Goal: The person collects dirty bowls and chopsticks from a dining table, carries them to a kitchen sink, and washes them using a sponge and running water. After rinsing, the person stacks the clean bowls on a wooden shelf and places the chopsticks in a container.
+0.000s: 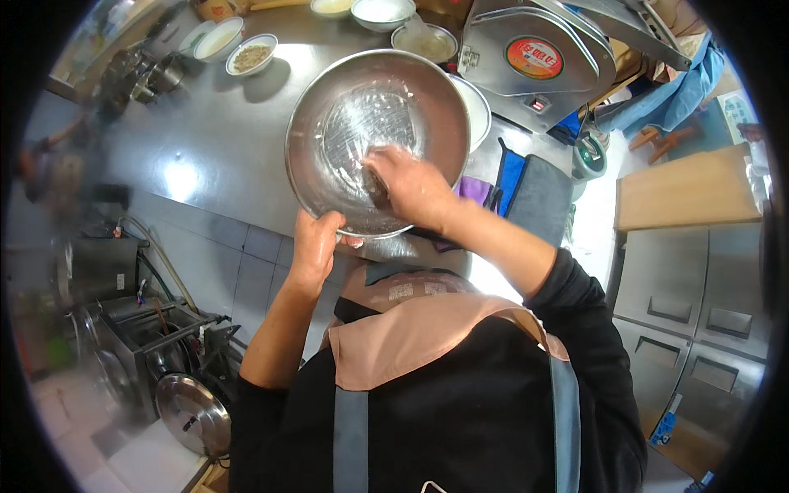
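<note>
A large stainless steel mixing bowl (441, 117) is tilted towards me over the near edge of the metal counter. Its inner wall and bottom carry white smears and small white bits. My left hand (315, 243) grips the near rim, thumb on top and fingers underneath. Inside the bowl, my right hand (413, 185) has its fingers bent down against the lower inner surface. A dark patch lies beneath those fingers; whether it is a held thing or a shadow cannot be made out. Both hands look wet.
Small bowls, one with brown crumbly food (251, 55), line the back of the stainless steel counter (222, 135). A metal kitchen machine (524, 55) stands at right, near folded cloths (539, 191). A pot lid (193, 416) leans at lower left. Steel cabinets (666, 271) stand right.
</note>
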`<state>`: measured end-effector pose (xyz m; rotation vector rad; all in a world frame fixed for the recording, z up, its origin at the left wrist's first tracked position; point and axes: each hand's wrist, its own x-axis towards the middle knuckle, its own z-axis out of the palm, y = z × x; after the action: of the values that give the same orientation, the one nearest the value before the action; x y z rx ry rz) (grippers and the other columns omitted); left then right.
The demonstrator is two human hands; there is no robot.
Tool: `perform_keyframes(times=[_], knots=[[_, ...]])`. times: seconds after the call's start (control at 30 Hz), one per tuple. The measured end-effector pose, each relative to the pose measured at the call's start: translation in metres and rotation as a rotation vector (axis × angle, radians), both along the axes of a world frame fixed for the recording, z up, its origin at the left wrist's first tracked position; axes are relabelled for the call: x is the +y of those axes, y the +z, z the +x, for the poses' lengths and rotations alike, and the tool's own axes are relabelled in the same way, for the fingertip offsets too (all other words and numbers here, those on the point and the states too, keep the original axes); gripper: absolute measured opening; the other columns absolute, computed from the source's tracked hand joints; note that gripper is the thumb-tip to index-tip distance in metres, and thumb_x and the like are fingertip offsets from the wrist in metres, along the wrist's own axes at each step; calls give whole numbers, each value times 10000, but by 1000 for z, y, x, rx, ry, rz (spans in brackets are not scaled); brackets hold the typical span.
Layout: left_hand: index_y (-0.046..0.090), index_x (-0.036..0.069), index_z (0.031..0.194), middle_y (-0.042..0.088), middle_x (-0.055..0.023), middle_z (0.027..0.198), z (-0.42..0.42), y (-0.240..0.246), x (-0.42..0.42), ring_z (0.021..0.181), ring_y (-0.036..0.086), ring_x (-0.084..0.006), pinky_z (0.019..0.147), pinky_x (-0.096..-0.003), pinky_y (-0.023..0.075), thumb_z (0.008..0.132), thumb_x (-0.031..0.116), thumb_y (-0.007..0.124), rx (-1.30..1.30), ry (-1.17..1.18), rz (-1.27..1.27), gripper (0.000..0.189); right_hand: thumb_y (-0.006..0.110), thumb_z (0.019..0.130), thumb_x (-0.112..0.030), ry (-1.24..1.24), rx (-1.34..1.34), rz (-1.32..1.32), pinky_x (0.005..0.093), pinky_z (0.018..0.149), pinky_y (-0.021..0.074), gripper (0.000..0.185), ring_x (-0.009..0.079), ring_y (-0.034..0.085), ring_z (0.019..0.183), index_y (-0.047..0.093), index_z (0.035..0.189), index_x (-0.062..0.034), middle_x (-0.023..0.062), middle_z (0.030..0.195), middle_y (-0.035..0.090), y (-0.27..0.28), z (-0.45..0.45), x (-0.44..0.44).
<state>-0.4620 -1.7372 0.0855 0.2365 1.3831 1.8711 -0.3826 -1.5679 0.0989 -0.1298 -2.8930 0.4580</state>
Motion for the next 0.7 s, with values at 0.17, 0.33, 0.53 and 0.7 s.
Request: perform_keyframes(times=[0.17, 0.33, 0.53, 0.7], knots=[[499, -79, 1031, 594, -144, 830, 0, 10, 8, 610, 607, -206, 436, -274, 510, 707, -31, 402, 57, 37, 35, 341, 577, 671, -4, -38, -250, -165, 398, 837, 467, 465, 328, 499, 1064, 505, 1128, -51, 154, 1159, 496, 20, -8, -23], [449, -54, 1100, 544, -111, 899, 9, 5, -1, 683, 567, -164, 474, -275, 536, 716, -35, 408, 9, 53, 34, 387, 552, 674, 14, -224, 124, 94, 386, 893, 439, 468, 368, 488, 1060, 468, 1134, 27, 222, 1159, 474, 19, -18, 28], [481, -90, 1076, 584, -136, 887, 10, -3, 12, 679, 608, -201, 478, -284, 524, 700, -19, 419, 54, 164, 140, 387, 551, 648, 28, -301, -27, -261, 423, 885, 413, 447, 427, 473, 1007, 470, 1087, 56, 258, 1077, 455, -9, -8, -18], [487, -55, 1071, 583, -117, 914, 4, -10, -1, 723, 611, -197, 503, -286, 528, 711, -29, 418, 76, 201, 112, 367, 526, 652, 37, -221, 38, -260, 417, 900, 406, 444, 414, 474, 1013, 485, 1095, 55, 266, 1077, 458, -14, -27, -14]])
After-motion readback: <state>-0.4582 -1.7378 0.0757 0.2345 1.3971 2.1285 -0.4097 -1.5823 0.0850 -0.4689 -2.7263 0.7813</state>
